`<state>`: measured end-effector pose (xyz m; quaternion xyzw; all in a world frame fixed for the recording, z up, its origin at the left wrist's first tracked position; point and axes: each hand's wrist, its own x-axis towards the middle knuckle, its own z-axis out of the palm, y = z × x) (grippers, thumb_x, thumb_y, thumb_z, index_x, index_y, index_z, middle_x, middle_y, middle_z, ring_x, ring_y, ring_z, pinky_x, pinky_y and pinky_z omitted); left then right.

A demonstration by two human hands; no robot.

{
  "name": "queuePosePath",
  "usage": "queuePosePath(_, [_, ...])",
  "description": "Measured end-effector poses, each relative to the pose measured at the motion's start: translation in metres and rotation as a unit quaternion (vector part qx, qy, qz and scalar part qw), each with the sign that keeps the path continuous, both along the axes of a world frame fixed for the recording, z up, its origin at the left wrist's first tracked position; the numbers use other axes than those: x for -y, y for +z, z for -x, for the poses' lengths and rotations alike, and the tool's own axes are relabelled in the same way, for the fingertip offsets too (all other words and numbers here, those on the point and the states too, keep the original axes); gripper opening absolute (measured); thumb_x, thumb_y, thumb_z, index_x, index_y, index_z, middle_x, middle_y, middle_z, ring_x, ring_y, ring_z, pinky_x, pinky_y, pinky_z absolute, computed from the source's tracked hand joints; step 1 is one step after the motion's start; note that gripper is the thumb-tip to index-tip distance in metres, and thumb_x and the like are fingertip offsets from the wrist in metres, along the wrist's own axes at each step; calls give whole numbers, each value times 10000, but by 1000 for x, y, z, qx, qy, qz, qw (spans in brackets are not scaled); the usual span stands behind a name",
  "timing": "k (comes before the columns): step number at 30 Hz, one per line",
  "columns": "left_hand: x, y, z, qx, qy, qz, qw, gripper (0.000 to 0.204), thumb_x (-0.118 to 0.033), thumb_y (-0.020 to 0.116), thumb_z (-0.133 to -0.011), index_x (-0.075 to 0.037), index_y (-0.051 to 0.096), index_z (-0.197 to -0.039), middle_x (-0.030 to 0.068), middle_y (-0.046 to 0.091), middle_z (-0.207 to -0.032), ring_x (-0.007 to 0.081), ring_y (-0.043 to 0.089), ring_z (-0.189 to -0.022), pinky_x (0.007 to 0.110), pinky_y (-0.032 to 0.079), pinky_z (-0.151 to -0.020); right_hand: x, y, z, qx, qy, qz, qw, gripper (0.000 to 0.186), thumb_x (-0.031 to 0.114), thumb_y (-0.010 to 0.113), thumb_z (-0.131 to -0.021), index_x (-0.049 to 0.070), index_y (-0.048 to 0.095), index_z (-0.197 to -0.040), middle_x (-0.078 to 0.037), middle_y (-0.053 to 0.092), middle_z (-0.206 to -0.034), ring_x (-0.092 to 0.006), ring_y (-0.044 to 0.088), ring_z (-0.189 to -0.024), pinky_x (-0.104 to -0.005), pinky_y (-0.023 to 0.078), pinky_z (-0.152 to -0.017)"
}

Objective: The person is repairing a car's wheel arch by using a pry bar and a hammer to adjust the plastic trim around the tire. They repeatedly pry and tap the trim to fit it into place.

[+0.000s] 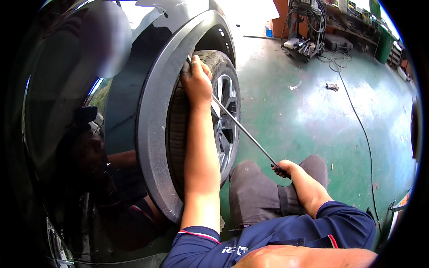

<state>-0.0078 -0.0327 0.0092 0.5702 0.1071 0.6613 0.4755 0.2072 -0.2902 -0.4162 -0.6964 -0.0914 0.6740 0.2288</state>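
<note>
A long thin metal rod (245,131) runs diagonally across the wheel (225,134) of a dark car (111,111). My left hand (196,82) is closed on the rod's upper end, whose tip reaches into the gap between the grey wheel-arch trim (156,107) and the tire (175,143). My right hand (283,168) grips the black handle at the lower end of the rod, above my bent legs. Part of the tire is hidden behind my left forearm.
On the green floor (313,120) lie a cable (360,125) and a crumpled scrap (331,87). A wheeled cart (304,33) with coiled hoses, a grey case (337,43), a green bin (384,44) and shelving stand at the back right.
</note>
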Motion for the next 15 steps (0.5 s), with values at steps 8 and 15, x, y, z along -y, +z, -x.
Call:
queuePosePath(8, [0, 2, 3, 2, -10, 27, 1000, 441, -220, 466, -1059, -135, 362, -638, -24, 344, -537, 93, 281, -450, 287, 272, -455, 3, -8, 45, 27, -62, -19, 998, 190, 245, 660, -951, 106, 669, -820, -48, 605, -645, -167, 483, -459, -361, 340, -413])
queuePosePath(15, [2, -2, 0, 13, -9, 24, 1000, 371, -228, 471, -1049, -121, 388, -704, -15, 363, -557, 101, 296, -460, 285, 280, -463, -2, 6, 4, 22, 4, 2, 1000, 160, 249, 628, -977, 122, 673, -891, -28, 613, -679, -148, 498, -488, -343, 372, -436])
